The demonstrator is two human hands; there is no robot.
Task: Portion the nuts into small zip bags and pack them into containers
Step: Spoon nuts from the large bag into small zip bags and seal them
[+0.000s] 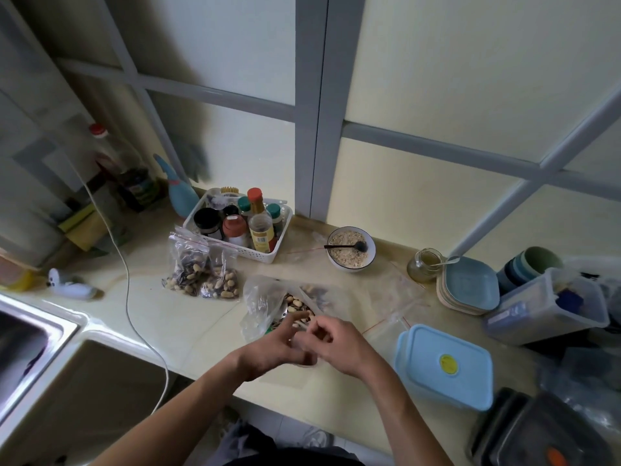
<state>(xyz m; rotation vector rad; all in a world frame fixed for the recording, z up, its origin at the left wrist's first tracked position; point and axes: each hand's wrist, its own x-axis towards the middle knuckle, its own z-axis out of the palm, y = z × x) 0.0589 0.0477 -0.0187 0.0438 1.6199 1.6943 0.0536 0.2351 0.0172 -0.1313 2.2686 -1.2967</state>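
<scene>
A small clear zip bag point(304, 348) is pinched at the desk's point(188, 317) front edge by the curled fingers of the left hand point(268, 353) and right hand point(337, 344). Just behind the bag, mixed nuts point(297, 309) are seen in a crumpled clear plastic bag point(260, 304). Two filled zip bags point(201, 274) are stood behind-left; a light-blue lidded plastic container point(443, 364) is placed right.

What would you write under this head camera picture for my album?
Two hands work a small clear bag over the open bag of nuts, two filled bags waiting nearby.
</scene>
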